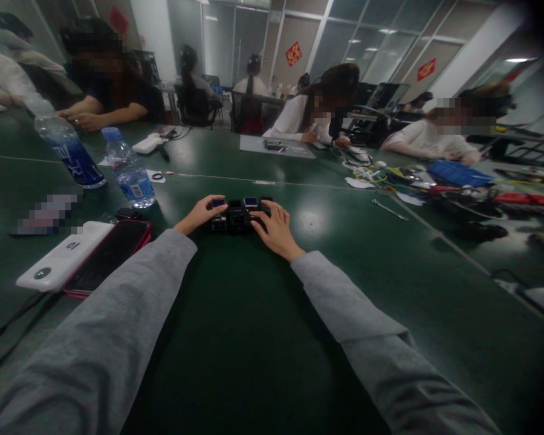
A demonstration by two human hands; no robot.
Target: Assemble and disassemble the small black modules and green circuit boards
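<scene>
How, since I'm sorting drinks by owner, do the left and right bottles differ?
The left bottle looks taller than the right bottle. The left bottle's cap looks pale; the right bottle's is blue. The left bottle has a dark blue label; the right bottle's is lighter, with a barcode. Both are clear above the label and stand on the green table.

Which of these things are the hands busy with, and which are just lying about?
In hand:
- small black blocks, some with screens, touched by the left hand and right hand

Apparently just lying about:
- red-edged phone
- white slab-like device
- blue-capped bottle
- blue-labelled bottle
- wrench
</scene>
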